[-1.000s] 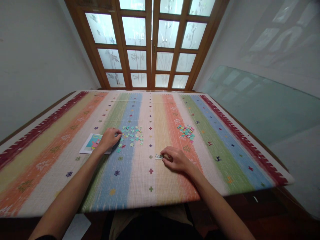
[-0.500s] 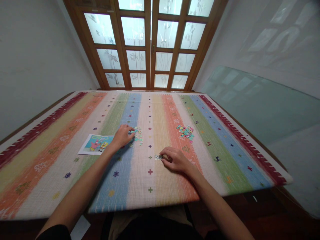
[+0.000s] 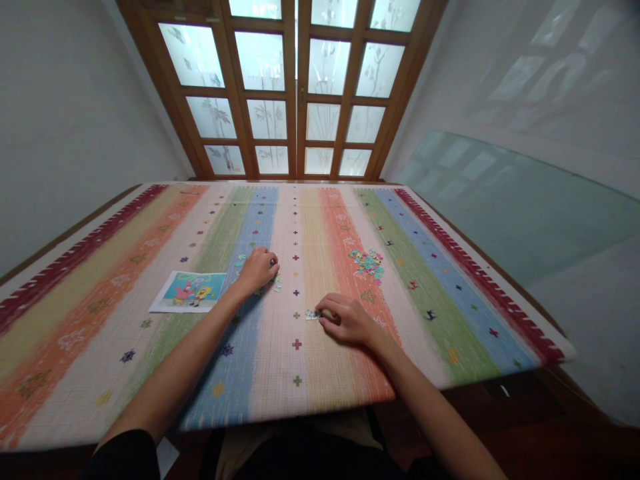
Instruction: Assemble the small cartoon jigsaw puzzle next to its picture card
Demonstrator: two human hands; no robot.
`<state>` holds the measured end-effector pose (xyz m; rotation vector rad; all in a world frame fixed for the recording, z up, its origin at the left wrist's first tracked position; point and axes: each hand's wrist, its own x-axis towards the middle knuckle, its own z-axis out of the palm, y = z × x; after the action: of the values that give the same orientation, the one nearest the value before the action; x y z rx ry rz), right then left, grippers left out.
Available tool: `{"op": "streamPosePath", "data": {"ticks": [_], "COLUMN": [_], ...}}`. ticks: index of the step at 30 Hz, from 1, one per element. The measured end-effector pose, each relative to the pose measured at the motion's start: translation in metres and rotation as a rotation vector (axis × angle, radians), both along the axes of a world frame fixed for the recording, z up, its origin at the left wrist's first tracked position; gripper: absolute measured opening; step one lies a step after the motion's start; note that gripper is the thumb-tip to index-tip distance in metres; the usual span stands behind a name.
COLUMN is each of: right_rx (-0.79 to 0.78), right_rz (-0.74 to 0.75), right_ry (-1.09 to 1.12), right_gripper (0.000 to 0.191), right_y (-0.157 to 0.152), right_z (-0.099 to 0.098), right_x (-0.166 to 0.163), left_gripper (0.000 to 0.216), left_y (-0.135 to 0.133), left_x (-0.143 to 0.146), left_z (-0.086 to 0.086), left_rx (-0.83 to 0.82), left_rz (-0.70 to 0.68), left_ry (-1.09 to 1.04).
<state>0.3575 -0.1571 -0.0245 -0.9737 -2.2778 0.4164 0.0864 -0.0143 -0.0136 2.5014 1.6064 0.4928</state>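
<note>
My left hand (image 3: 259, 268) lies curled over a scatter of small teal puzzle pieces (image 3: 277, 283) on the blue stripe of the table mat; its fingertips press down among the pieces and hide most of them. My right hand (image 3: 345, 318) rests on the orange stripe with fingers pinched on a small joined cluster of puzzle pieces (image 3: 313, 314) that lies flat on the mat. A second heap of loose teal and pink pieces (image 3: 369, 262) sits just beyond my right hand. A printed cartoon picture card (image 3: 189, 291) lies to the left of my left hand.
A striped woven mat (image 3: 125, 293) covers the table up to its front edge. Wooden glass-paned doors (image 3: 295, 87) stand behind the table. A sheet of glass (image 3: 500, 200) leans against the wall on the right. Pale walls close both sides.
My left hand has slid rightward off the picture card and across the teal pieces, uncovering the card. My right hand has stayed on the joined pieces.
</note>
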Motion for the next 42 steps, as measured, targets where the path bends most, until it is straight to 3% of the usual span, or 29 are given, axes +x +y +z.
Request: {"op": "streamPosePath", "data": {"ticks": [11, 17, 21, 25, 30, 35, 42], "right_rx": [0.016, 0.010, 0.003, 0.014, 0.007, 0.009, 0.024], "right_rz": [0.005, 0.004, 0.014, 0.022, 0.019, 0.015, 0.001], "right_ry": [-0.015, -0.008, -0.022, -0.034, -0.038, -0.045, -0.045], "right_gripper": [0.019, 0.019, 0.019, 0.020, 0.020, 0.020, 0.016], "right_y": [0.000, -0.001, 0.000, 0.001, 0.000, 0.000, 0.000], "right_z": [-0.002, 0.000, -0.002, -0.003, 0.000, 0.000, -0.003], "right_x": [0.000, -0.001, 0.000, 0.000, 0.000, 0.000, -0.001], "left_gripper": [0.009, 0.010, 0.012, 0.018, 0.016, 0.011, 0.009], "left_y": [0.000, -0.016, -0.043, -0.075, -0.097, -0.101, -0.103], "left_x": [0.005, 0.006, 0.004, 0.006, 0.015, 0.025, 0.034], "left_z": [0.008, 0.021, 0.027, 0.020, 0.006, 0.003, 0.003], "left_rx": [-0.052, -0.087, -0.217, -0.400, -0.499, -0.504, -0.417], "left_rz": [0.035, -0.038, -0.204, -0.343, -0.343, -0.296, -0.335], "left_ry": [-0.044, -0.129, -0.284, -0.365, -0.409, -0.439, -0.409]}}
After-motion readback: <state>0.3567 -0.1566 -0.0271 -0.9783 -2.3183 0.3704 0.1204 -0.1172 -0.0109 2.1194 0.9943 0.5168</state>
